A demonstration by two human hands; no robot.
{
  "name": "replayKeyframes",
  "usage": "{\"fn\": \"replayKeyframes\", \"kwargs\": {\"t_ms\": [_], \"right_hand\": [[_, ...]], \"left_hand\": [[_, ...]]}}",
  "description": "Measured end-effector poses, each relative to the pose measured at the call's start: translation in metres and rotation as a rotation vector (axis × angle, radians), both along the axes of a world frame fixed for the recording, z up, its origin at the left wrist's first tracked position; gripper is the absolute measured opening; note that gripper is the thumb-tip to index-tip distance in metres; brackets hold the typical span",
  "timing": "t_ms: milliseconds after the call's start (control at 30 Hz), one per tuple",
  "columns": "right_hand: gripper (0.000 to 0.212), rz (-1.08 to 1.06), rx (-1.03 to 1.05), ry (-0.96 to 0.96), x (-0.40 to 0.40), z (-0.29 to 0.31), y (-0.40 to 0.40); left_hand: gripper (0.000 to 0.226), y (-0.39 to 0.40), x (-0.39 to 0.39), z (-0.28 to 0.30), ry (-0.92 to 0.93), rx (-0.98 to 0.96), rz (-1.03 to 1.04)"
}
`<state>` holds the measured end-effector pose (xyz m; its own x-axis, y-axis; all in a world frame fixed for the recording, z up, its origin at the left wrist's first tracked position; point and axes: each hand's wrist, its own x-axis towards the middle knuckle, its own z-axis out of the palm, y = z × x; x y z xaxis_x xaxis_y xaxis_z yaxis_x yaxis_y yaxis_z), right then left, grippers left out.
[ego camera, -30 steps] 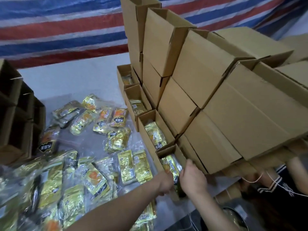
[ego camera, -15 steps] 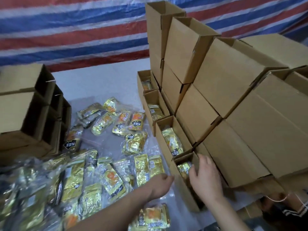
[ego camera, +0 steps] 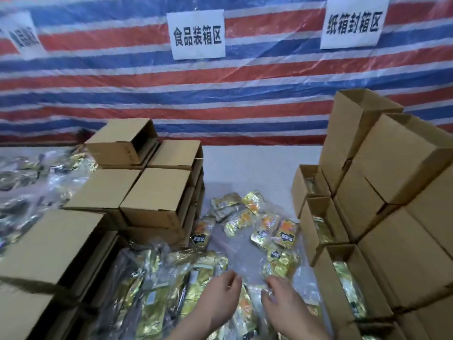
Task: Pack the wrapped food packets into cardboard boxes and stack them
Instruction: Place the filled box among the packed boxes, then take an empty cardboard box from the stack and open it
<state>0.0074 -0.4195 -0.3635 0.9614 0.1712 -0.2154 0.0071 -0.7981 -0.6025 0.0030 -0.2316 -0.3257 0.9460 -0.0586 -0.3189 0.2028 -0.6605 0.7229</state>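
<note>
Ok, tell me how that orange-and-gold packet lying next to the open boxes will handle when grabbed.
The orange-and-gold packet looks like glossy film, so probably slippery and floppy. It lies flat and small, so likely light and unlikely to roll. The clear plastic sheet beneath may let it slide.

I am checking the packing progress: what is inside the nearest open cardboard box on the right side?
The nearest open box holds a gold food packet. What is beneath it, and the box bottom, are covered.

A red, white and blue striped tarp hangs as the back wall, bearing white paper signs. Below it, a pale worktop.
</note>
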Motion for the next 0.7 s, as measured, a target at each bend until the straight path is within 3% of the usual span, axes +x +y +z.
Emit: {"fn": "replayKeyframes", "kwargs": {"t_ms": [233,367,467,600,700], "right_hand": [[0.041,0.181,-0.107,0.236,-0.013,-0.018,0.055],[0.035,0.223,-0.106,0.226,-0.017,-0.021,0.071],[0.045,0.240,-0.094,0.216,-0.011,-0.019,0.082],[0.048,0.272,-0.092,0.191,0.002,-0.012,0.098],[0.050,0.292,-0.086,0.165,0.012,-0.003,0.114]], "left_hand": [[0.028,0.069,-0.032,-0.035,0.060,0.168,0.089],[0.023,0.098,-0.049,-0.050,0.048,0.222,0.173],[0.019,0.121,-0.047,-0.049,-0.022,0.333,0.243],[0.044,0.160,-0.024,-0.042,-0.078,0.470,0.352],[0.046,0.189,-0.009,-0.041,0.000,0.557,0.386]]}}
